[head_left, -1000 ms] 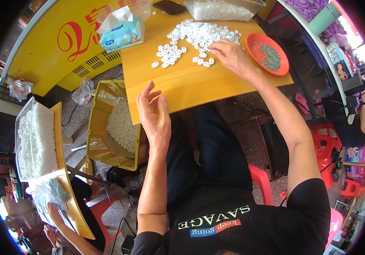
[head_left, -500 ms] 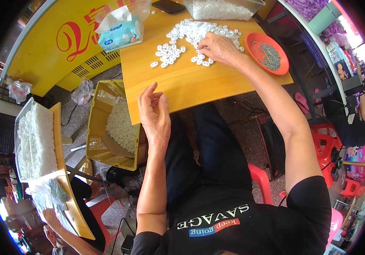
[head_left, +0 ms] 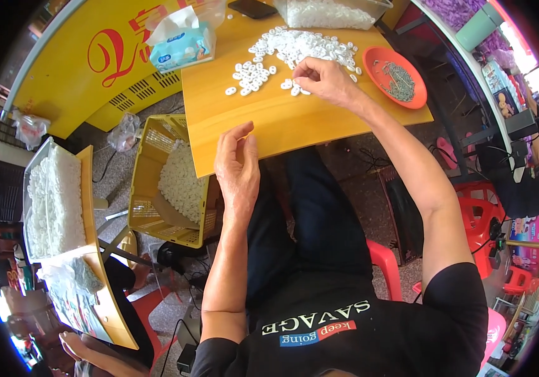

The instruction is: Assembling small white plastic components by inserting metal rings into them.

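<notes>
1. Far left, one side table (head_left: 115,323) is taken up by one clear bin (head_left: 29,246) heaped with white bits and one plastic bag (head_left: 82,276); a co-worker's hand (head_left: 73,345) can be spotted below.
2. One yellow crate (head_left: 142,182) is parked right beside the main table (head_left: 269,125), part-filled with more white pieces (head_left: 181,185), way too many to count.
3. One blue tissue box (head_left: 184,50) is seen near the table's left edge.
4. The left hand (head_left: 237,162) is held by the table's front edge, fingers loosely curled, thumb apart from them.
5. One small pile of white two-hole ovals (head_left: 253,76) is spread on the wood, overlapped too much for an exact count; one oval is left a bit out on its left. One dark phone (head_left: 252,8) is set behind.
6. A handful of ovals (head_left: 294,91) is partly blocked by the right hand (head_left: 331,81): thumb and fingertips are brought together, but whether one is pinched can't be told. One big pile (head_left: 304,45) is heaped just behind.
7. One more clear bin (head_left: 379,12) is stood at the back.
8. One orange dish (head_left: 385,54) of grey metal bits (head_left: 400,81) is placed near the right forearm.
</notes>
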`<state>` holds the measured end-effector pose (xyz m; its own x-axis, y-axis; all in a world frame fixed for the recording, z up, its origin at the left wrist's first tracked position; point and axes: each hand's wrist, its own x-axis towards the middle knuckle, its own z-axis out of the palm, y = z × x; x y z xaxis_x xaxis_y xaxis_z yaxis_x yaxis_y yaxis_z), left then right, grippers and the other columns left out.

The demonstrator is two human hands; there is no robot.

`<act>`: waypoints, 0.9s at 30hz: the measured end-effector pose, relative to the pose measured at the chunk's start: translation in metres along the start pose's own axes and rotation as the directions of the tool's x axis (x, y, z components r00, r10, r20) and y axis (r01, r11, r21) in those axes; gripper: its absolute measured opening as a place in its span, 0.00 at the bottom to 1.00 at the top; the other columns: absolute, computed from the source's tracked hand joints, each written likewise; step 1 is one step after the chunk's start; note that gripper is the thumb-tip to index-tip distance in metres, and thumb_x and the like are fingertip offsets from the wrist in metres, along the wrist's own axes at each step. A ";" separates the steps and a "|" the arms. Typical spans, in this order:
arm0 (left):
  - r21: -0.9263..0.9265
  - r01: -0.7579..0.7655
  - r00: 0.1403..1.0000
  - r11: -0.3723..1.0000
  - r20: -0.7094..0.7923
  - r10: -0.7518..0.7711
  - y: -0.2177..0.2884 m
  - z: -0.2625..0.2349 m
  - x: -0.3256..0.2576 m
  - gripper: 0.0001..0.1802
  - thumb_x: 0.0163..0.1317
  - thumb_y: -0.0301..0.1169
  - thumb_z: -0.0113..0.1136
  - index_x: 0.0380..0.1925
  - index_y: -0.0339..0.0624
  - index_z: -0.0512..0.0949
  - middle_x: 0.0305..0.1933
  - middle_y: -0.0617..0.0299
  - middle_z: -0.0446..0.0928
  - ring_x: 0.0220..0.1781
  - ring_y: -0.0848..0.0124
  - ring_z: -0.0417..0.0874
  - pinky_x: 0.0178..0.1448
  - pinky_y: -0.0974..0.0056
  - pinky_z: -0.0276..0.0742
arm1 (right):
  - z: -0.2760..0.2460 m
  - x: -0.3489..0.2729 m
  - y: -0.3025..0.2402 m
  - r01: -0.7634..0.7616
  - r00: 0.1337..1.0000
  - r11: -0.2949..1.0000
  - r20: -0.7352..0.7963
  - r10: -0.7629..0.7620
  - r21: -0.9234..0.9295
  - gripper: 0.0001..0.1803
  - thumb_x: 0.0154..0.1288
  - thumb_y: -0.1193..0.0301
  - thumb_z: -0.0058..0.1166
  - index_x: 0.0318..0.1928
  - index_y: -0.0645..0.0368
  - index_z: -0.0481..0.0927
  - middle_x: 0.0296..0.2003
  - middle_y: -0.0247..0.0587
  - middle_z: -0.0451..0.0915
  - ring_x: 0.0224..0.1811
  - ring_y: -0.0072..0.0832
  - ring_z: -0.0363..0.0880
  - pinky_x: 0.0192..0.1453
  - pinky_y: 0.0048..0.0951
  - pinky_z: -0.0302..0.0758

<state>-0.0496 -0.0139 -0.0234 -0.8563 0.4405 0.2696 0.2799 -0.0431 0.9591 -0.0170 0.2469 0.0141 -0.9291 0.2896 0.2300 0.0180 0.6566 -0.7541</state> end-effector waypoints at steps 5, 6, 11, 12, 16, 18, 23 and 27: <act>0.067 -0.046 0.999 0.997 0.025 0.044 0.003 0.006 -0.002 0.11 0.67 0.25 0.56 0.47 0.36 0.78 0.44 0.59 0.77 0.41 0.71 0.76 0.49 0.68 0.73 | -0.002 0.001 0.006 0.054 0.991 0.954 -0.101 -0.088 -0.293 0.08 0.64 0.69 0.56 0.39 0.60 0.83 0.33 0.38 0.83 0.33 0.26 0.81 0.39 0.29 0.77; 0.072 -0.046 0.999 0.996 0.025 0.044 0.003 0.006 -0.002 0.10 0.67 0.25 0.56 0.47 0.36 0.79 0.44 0.58 0.77 0.41 0.71 0.76 0.48 0.68 0.73 | -0.002 0.003 0.003 0.085 0.987 0.912 -0.090 -0.132 -0.402 0.09 0.65 0.68 0.55 0.39 0.58 0.84 0.34 0.39 0.83 0.34 0.30 0.82 0.41 0.32 0.78; 0.067 -0.051 0.998 0.996 0.027 0.049 0.007 0.004 -0.003 0.10 0.67 0.25 0.55 0.46 0.35 0.79 0.43 0.58 0.77 0.41 0.71 0.76 0.48 0.68 0.73 | 0.007 0.024 -0.003 0.123 0.991 0.840 0.014 -0.137 -0.529 0.10 0.65 0.66 0.55 0.40 0.55 0.85 0.38 0.42 0.83 0.40 0.40 0.82 0.46 0.39 0.77; 0.073 -0.044 0.999 0.996 0.034 0.041 0.005 0.005 -0.003 0.10 0.67 0.25 0.55 0.46 0.34 0.79 0.43 0.58 0.77 0.41 0.71 0.77 0.49 0.68 0.73 | 0.006 0.028 0.001 0.108 0.994 0.824 0.060 -0.090 -0.556 0.10 0.65 0.66 0.55 0.40 0.55 0.85 0.39 0.43 0.83 0.42 0.41 0.82 0.47 0.41 0.77; 0.067 -0.013 0.999 0.998 0.043 0.010 0.004 0.003 -0.003 0.10 0.68 0.25 0.55 0.46 0.33 0.78 0.44 0.58 0.78 0.43 0.71 0.78 0.50 0.68 0.73 | 0.005 0.041 0.002 0.157 0.986 0.795 0.142 -0.090 -0.586 0.07 0.62 0.68 0.58 0.36 0.56 0.86 0.36 0.44 0.85 0.41 0.41 0.84 0.44 0.42 0.78; 0.059 -0.018 0.999 0.998 0.038 0.016 0.000 0.002 -0.002 0.10 0.68 0.25 0.55 0.46 0.33 0.78 0.44 0.58 0.78 0.43 0.71 0.78 0.50 0.68 0.73 | 0.003 0.046 -0.004 0.120 0.981 0.808 0.195 -0.007 -0.577 0.07 0.60 0.69 0.57 0.36 0.56 0.85 0.34 0.44 0.85 0.40 0.42 0.84 0.44 0.41 0.79; 0.084 -0.034 0.998 0.996 0.051 0.030 -0.001 -0.002 -0.003 0.10 0.68 0.25 0.54 0.46 0.33 0.78 0.44 0.58 0.78 0.45 0.71 0.78 0.51 0.68 0.73 | 0.007 0.052 -0.007 0.045 0.978 0.829 0.192 0.076 -0.558 0.08 0.59 0.69 0.53 0.36 0.55 0.85 0.35 0.46 0.85 0.40 0.42 0.84 0.44 0.41 0.78; 0.021 -0.001 0.996 1.000 0.090 -0.001 -0.003 -0.003 0.002 0.11 0.68 0.26 0.54 0.48 0.33 0.78 0.47 0.58 0.79 0.49 0.72 0.78 0.56 0.68 0.72 | 0.010 0.051 -0.002 0.080 0.989 0.813 0.149 0.009 -0.577 0.10 0.60 0.67 0.52 0.36 0.55 0.84 0.35 0.45 0.85 0.40 0.42 0.84 0.44 0.42 0.78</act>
<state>-0.0536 -0.0159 -0.0252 -0.8139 0.5194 0.2602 0.2902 -0.0245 0.9567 -0.0677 0.2534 0.0212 -0.9735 0.1886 0.1295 0.1539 0.9587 -0.2393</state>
